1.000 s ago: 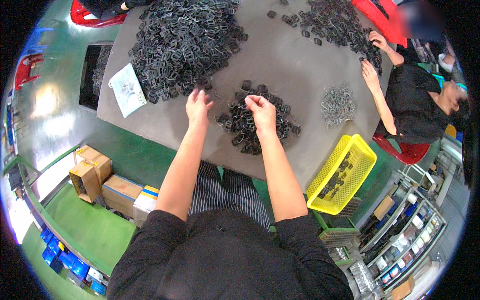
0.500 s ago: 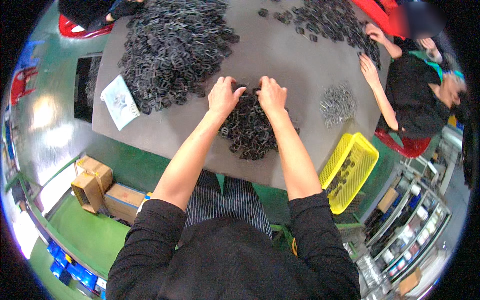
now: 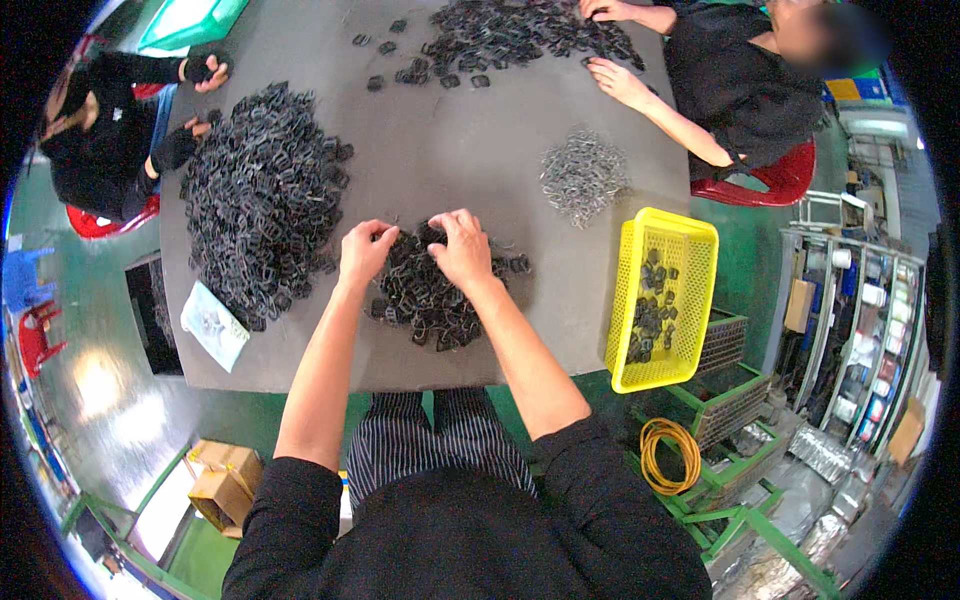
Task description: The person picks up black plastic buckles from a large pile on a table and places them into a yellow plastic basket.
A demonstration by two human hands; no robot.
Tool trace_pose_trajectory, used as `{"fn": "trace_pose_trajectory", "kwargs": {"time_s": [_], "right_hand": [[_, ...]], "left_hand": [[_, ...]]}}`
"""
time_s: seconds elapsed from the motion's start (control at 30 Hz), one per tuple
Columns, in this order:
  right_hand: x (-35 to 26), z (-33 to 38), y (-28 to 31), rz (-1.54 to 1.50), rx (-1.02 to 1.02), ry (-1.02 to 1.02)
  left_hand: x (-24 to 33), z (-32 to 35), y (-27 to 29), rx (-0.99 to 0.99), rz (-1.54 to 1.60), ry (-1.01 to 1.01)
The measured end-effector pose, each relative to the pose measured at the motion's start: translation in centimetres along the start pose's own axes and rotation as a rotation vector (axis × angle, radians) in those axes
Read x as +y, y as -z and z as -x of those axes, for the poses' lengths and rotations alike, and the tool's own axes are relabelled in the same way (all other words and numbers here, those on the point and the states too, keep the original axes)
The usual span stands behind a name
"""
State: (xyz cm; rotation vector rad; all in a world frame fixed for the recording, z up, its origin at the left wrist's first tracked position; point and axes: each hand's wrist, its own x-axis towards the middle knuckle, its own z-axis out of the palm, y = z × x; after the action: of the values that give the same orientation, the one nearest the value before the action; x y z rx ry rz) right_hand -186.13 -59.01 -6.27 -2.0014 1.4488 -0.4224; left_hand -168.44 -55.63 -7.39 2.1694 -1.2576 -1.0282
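A small pile of black plastic buckles (image 3: 432,300), with thin metal bits among them, lies on the grey table in front of me. My left hand (image 3: 366,250) is at the pile's far left edge, fingers curled and thumb turned inward. Over its far right part my right hand (image 3: 462,250) bends its fingers and thumb together, with dark pieces around the fingertips. What either hand pinches is too small and hidden to make out. Farther left rises a much larger heap of the same black buckles (image 3: 262,200).
Small silver metal pieces (image 3: 583,175) lie heaped on the right. A yellow basket (image 3: 715,300) holding some buckles stands at the table's right edge. A clear plastic bag (image 3: 213,325) lies front left. Two people sit across, their hands at heaps of buckles; a green tray (image 3: 190,22) is far left.
The view has shifted, bringing the yellow basket and the left co-worker more fully into sight. My hands are closer together, the right now reaching over the pile.
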Motion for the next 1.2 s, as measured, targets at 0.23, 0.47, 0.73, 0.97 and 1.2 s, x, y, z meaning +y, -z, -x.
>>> {"fn": "trace_pose_trajectory", "kwargs": {"time_s": [0.23,0.47,0.73,0.97,1.2], "right_hand": [[0.5,4.8,4.6,-0.259,0.222,-0.167],[17.7,14.9,16.5,-0.06,0.921,-0.423],[31.4,10.7,20.9,0.385,0.564,-0.628],[34.3,8.6,21.4,0.396,0.262,-0.565],[22.1,12.7,22.2,-0.54,0.745,-0.516]], "left_hand": [[-2.1,1.0,-1.9,0.146,-0.054,-0.262],[3.0,6.1,1.9,-0.309,0.842,0.143],[9.8,9.9,-3.9,-0.722,1.027,0.294],[15.0,10.6,-10.6,-0.876,1.189,0.363],[16.4,10.9,-13.5,-0.8,1.273,0.374]]}}
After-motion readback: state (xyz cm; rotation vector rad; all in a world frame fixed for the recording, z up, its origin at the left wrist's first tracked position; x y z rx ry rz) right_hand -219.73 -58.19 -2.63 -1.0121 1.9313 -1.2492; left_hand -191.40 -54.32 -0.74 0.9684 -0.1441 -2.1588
